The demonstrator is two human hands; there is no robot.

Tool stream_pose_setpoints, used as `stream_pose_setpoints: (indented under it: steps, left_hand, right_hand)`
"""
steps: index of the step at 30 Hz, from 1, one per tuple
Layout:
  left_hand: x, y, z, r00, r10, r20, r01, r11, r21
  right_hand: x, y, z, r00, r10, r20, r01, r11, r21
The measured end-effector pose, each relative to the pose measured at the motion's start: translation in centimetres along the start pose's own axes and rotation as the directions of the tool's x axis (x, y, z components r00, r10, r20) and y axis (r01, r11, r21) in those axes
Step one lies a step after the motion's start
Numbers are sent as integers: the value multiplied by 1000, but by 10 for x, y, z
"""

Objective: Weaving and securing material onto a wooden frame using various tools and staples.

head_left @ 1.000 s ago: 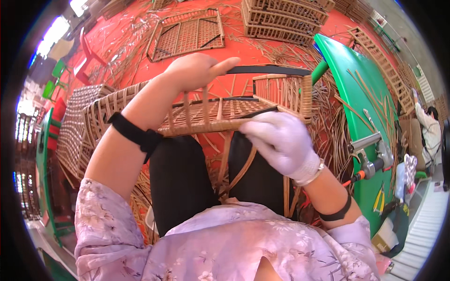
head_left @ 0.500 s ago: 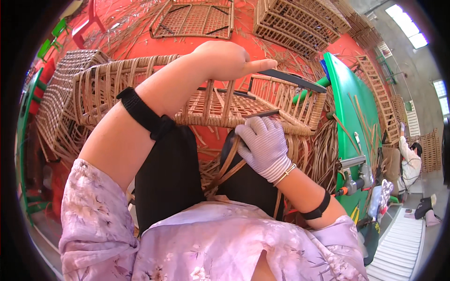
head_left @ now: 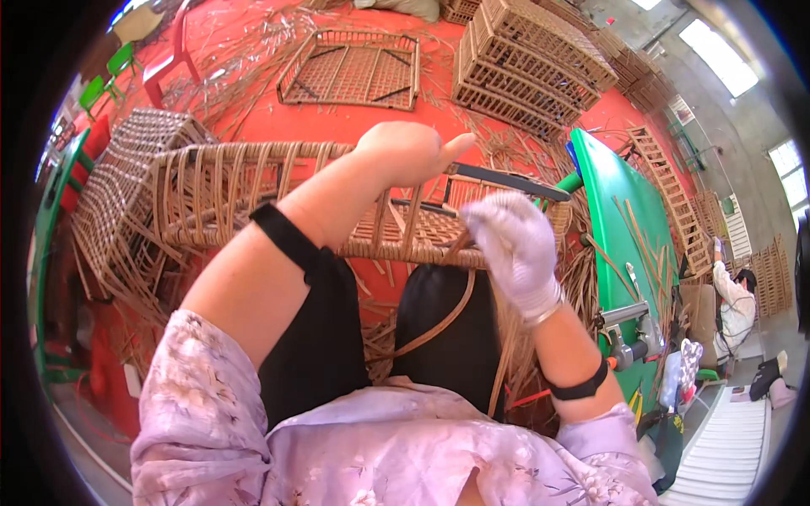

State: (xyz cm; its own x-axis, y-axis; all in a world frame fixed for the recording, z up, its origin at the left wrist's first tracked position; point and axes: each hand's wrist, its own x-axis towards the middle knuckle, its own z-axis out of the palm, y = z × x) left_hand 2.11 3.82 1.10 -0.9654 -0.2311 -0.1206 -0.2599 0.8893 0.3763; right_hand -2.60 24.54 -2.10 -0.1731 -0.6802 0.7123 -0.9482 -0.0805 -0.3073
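Note:
A long wicker basket (head_left: 253, 160) lies on its side across my knees, with dark bars inside its frame. My left hand (head_left: 403, 152), bare, bends over its far rim with the thumb stretched to the right. The other fingers curl down out of sight, so what they hold is hidden. At the basket's right end, my right hand (head_left: 516, 244) in a white striped glove pinches close to the near rim, slightly blurred. A brown wicker strip (head_left: 447, 320) curves up from between my legs to that rim, by the gloved fingertips.
Loose strips litter the red floor (head_left: 253, 110). A green table (head_left: 629, 253) with a metal clamp tool (head_left: 633, 325) stands to my right. Woven baskets stand at left (head_left: 135, 194), and a stack of baskets (head_left: 527, 67) beyond. Another person (head_left: 736, 304) sits at far right.
My right hand has risen and moved right, turning at the wrist. The strip has gone from a doubled bend under the glove to a single curve. My left hand stays at the far rim.

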Motion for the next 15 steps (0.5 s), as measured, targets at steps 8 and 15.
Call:
stream_pose_setpoints:
  steps: [8, 15]
  left_hand:
    - [-8, -2, 6, 988, 57, -140, -56, 998, 7]
    - [4, -17, 17, 931, 49, -363, -79, 995, -67]
  right_hand:
    - [48, 52, 13, 997, 7, -83, -15, 995, -98]
    - [64, 57, 34, 994, 48, -94, -55, 996, -71]
